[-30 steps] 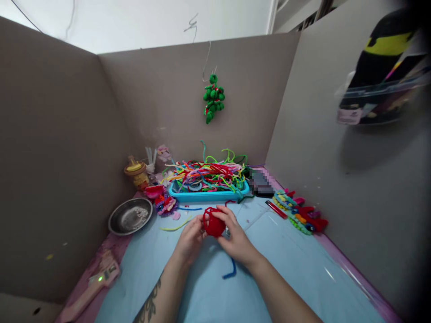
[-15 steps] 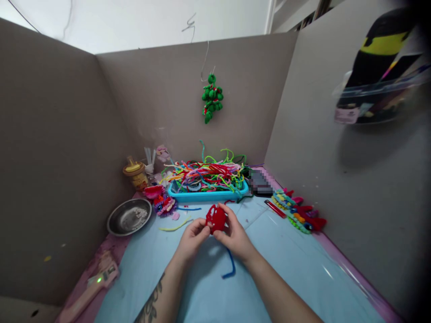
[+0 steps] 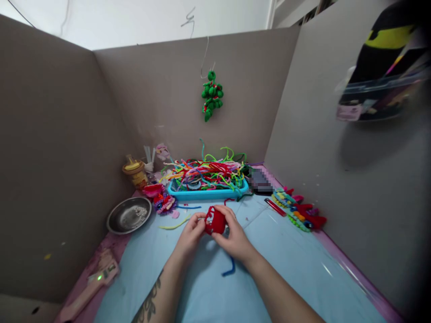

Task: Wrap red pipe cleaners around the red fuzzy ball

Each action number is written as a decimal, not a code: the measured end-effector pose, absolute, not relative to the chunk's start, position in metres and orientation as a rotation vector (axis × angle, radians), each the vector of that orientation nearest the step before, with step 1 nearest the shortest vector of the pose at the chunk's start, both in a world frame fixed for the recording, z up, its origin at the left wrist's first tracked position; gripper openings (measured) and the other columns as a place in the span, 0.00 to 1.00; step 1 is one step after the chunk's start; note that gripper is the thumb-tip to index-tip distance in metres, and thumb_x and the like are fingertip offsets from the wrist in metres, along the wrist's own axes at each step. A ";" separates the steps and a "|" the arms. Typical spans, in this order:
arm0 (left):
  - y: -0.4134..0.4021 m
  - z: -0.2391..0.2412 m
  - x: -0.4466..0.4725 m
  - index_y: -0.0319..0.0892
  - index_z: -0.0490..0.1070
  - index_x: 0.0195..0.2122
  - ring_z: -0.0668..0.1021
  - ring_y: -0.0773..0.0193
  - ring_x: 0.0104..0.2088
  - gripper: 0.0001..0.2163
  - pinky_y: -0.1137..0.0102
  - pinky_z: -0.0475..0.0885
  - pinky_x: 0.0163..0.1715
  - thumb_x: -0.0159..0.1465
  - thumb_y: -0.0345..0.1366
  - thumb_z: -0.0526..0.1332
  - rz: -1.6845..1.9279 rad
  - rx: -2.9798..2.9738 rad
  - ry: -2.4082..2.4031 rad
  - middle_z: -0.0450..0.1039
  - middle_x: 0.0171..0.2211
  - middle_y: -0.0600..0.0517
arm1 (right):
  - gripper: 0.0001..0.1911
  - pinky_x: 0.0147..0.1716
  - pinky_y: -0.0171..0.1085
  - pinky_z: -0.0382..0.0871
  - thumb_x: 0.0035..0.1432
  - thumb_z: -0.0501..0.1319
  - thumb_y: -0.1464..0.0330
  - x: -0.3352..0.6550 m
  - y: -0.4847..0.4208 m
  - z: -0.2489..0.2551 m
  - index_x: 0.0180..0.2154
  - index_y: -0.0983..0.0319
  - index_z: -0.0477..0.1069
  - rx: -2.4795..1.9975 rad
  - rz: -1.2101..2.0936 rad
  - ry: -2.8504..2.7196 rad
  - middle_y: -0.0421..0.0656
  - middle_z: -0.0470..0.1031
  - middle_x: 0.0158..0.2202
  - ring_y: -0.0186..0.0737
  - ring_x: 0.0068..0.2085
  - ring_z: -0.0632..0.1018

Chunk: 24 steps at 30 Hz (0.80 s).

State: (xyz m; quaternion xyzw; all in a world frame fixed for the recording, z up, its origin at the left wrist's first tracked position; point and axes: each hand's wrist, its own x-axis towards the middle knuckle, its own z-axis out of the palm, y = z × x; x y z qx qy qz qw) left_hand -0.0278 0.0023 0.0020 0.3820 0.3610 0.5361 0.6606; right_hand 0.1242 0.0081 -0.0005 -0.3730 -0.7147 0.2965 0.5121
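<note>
Above the middle of the blue table cover, a small red piece of yarn-like work (image 3: 217, 220) with pale gaps on its left side is held between both hands. My right hand (image 3: 234, 235) curls round its right side, thumb below and fingers over the top. At its left edge my left hand (image 3: 192, 233) pinches with thumb and fingertips; what exactly lies between them is too small to make out. A bent blue strand (image 3: 229, 268) lies below the right hand. A pale yellow strand (image 3: 174, 224) rests left of the left hand.
A blue tray (image 3: 205, 195) heaped with coloured strands stands behind the hands. To the left are a metal bowl (image 3: 116, 229), a lidded cup (image 3: 136, 175) and a pink glue gun (image 3: 97, 287). On the right lie a red cutter (image 3: 276, 207), a dark phone (image 3: 261, 181) and colourful yarn pieces (image 3: 298, 213).
The red piece has turned a little, its gaps now facing more left. My right hand's fingers have wrapped further over its top. The camera view has shifted slightly.
</note>
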 end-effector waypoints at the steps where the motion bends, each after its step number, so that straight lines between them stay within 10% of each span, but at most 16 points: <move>1: 0.002 0.002 -0.027 0.40 0.67 0.39 0.74 0.66 0.30 0.13 0.70 0.65 0.35 0.57 0.41 0.63 1.204 0.876 0.821 0.73 0.30 0.51 | 0.34 0.57 0.46 0.59 0.45 0.58 0.77 0.125 0.008 -0.001 0.55 0.56 0.57 -0.892 0.709 -1.726 0.47 0.61 0.54 0.46 0.57 0.64; 15: -0.002 0.004 -0.024 0.40 0.67 0.44 0.73 0.67 0.29 0.17 0.72 0.65 0.35 0.54 0.39 0.66 1.192 0.854 0.731 0.73 0.28 0.51 | 0.29 0.58 0.46 0.57 0.47 0.59 0.76 0.127 0.011 -0.005 0.53 0.56 0.61 -0.864 0.713 -1.716 0.47 0.61 0.55 0.45 0.58 0.63; 24: 0.005 0.000 -0.029 0.38 0.69 0.28 0.70 0.69 0.28 0.09 0.73 0.64 0.34 0.55 0.38 0.65 1.273 0.972 0.821 0.69 0.26 0.53 | 0.39 0.61 0.49 0.49 0.47 0.58 0.77 0.130 0.011 -0.007 0.60 0.54 0.51 -0.832 0.857 -1.671 0.45 0.52 0.63 0.46 0.63 0.55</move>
